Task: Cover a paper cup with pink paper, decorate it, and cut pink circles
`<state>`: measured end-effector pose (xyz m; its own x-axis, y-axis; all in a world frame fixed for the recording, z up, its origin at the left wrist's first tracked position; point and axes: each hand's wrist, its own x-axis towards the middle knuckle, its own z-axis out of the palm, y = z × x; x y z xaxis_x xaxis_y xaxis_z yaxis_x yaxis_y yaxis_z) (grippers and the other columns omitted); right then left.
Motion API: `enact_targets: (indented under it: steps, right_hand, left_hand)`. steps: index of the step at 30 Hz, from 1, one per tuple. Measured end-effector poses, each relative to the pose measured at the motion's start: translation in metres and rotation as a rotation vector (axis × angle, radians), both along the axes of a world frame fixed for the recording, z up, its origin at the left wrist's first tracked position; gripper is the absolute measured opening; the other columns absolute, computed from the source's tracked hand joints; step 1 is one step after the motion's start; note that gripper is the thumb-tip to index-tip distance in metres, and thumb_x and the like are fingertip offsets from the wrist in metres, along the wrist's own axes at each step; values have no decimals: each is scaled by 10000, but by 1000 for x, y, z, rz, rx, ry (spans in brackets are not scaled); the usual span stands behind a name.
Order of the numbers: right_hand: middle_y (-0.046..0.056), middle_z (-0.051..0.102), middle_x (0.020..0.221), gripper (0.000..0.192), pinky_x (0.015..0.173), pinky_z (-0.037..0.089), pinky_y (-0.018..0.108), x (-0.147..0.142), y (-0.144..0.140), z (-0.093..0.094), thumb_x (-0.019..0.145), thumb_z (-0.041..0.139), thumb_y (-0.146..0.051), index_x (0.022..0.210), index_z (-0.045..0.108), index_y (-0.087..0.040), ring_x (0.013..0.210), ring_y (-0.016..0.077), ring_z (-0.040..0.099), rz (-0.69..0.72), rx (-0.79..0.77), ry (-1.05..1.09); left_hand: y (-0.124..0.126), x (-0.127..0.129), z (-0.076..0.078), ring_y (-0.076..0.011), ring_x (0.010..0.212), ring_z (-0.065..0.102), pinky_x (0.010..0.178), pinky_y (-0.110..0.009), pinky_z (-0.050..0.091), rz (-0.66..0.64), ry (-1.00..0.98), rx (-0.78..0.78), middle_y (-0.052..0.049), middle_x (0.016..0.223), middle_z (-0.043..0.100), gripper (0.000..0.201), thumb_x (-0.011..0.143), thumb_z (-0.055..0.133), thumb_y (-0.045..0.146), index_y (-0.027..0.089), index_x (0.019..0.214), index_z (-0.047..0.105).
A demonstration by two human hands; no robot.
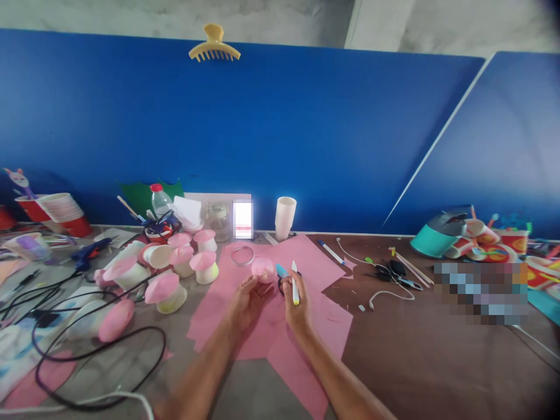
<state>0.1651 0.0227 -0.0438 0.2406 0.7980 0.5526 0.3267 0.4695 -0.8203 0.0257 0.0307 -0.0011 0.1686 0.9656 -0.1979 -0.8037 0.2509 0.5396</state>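
My left hand (249, 306) is turned palm up, fingers curled against a small rounded pink paper piece (263, 269). My right hand (298, 309) grips a white marker (294, 283) with a yellow end, pointing upward. A light-blue thing (282, 270) with a dark part shows beside those fingers; I cannot make out what it is. Beneath both hands lie overlapping sheets of pink paper (324, 326). A clear ring (242, 255) rests on them behind my left hand. To the left stand several paper cups with pink rounded tops (163, 287), some tipped over.
A black cable (164, 344) loops across the left side near a blue glue gun (91, 254). White stacked cups (285, 217) stand at the back. A blue-and-white marker (331, 252), white earphone cord (391, 293) and teal container (437, 234) lie rightward. A blue partition (280, 128) bounds the table.
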Motion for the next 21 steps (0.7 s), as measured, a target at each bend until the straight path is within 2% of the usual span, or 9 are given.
enact_targets:
  steps: [3,10,15,18,21]
  right_hand:
    - [60,741,953,326,769,596,373,0,2,-1,998,551,-381,1262,636,-210,844,228,717,-27,-45,111]
    - [62,761,945,374,774,610,389,0,7,-3,871,656,-345,1218,657,-204,856,241,733,76,-121,327]
    - [68,773,987,305,776,607,383,3,7,3,831,665,-289,1127,697,-220,861,247,732,84,-109,363]
    - [64,767,1001,276,785,600,372,6,6,8,818,637,-254,1083,712,-228,909,253,724,93,-139,364]
    - [52,754,972,260,739,590,352,8,2,14,837,594,-230,1068,714,-221,873,244,713,109,-217,347]
  left_hand:
    - [-1,3,-3,-202,799,766,885,-374,585,-23,-12,-4,-27,813,809,154,772,854,180,180,757,701]
    - [-4,9,-6,-202,813,775,876,-341,593,-107,-18,-5,-56,845,823,126,759,865,175,162,790,744]
    - [-10,9,-2,-215,819,774,888,-355,604,-167,22,7,-69,809,819,110,761,866,187,140,785,770]
    - [-10,9,1,-244,930,770,920,-359,595,-180,54,51,-103,934,830,136,830,807,250,129,891,789]
    - [-7,9,3,-281,1016,756,942,-375,585,-168,91,81,-118,984,826,235,888,745,332,120,983,786]
